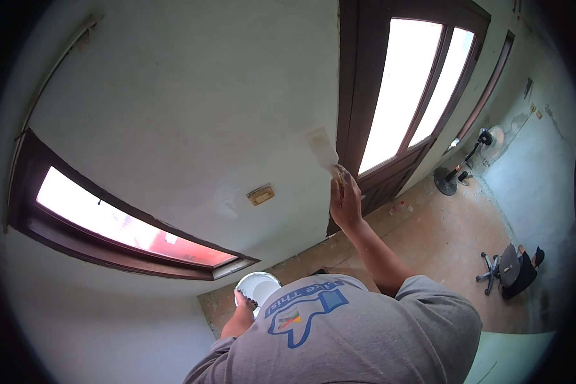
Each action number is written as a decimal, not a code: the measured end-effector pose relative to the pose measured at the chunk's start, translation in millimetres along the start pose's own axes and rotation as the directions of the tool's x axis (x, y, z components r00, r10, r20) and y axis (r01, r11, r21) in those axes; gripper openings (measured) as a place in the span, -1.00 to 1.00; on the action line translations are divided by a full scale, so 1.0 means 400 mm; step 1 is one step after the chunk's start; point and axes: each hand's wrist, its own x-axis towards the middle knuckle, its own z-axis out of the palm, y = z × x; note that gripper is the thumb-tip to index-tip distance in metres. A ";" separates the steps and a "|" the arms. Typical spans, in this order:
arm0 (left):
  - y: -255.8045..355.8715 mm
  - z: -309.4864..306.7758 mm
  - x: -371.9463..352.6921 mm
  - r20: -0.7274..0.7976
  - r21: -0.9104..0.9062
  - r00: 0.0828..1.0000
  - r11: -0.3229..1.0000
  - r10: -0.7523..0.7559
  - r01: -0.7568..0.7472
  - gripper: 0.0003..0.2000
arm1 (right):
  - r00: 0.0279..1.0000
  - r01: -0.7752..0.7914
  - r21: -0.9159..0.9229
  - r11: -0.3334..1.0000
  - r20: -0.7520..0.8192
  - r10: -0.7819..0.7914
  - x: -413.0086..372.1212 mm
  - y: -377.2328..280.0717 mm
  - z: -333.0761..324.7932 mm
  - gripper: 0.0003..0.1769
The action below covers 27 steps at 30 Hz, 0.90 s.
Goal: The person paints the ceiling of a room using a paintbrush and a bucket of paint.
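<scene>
Raised against the pale wall (192,96), my right hand (345,200) is closed round the handle of a wide paintbrush (325,152). The brush head looks blurred and lies over the wall close to the dark door frame. Low in front of my body, my left hand (240,315) grips a round white bucket (260,280) by its side. White material shows inside the bucket, though part of it is hidden behind my grey shirt. Between the hands, a yellowed switch plate (260,194) is set in the wall, with a whitish smear beside it.
A dark wooden door (358,89) with bright glass panes stands right of the brush. A dark-framed window (134,224) is at left. Across the tiled floor (422,249) are a standing fan (446,181), a bottle (397,208) and a swivel chair (509,264) with dark items on it.
</scene>
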 end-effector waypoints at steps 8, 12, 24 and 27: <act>-0.019 -0.024 0.029 0.021 0.022 1.000 1.000 0.006 -0.007 -0.47 | 0.978 -0.079 -0.077 0.994 0.186 0.092 -0.046 -0.010 0.084 -0.68; -0.029 -0.040 0.026 0.169 -0.036 0.985 0.999 0.038 -0.032 -0.47 | 0.916 -0.247 -0.223 0.943 0.263 0.302 -0.139 0.031 0.070 -0.70; -0.027 -0.043 0.033 -0.154 0.052 0.987 0.997 -0.051 0.060 -0.41 | 0.997 -0.079 -0.040 0.996 -0.016 0.079 0.041 -0.003 -0.007 -0.74; -0.028 -0.047 0.033 -0.072 0.024 0.996 0.999 -0.043 0.045 -0.43 | 0.991 -0.125 -0.078 0.989 0.031 0.128 0.033 0.028 -0.008 -0.74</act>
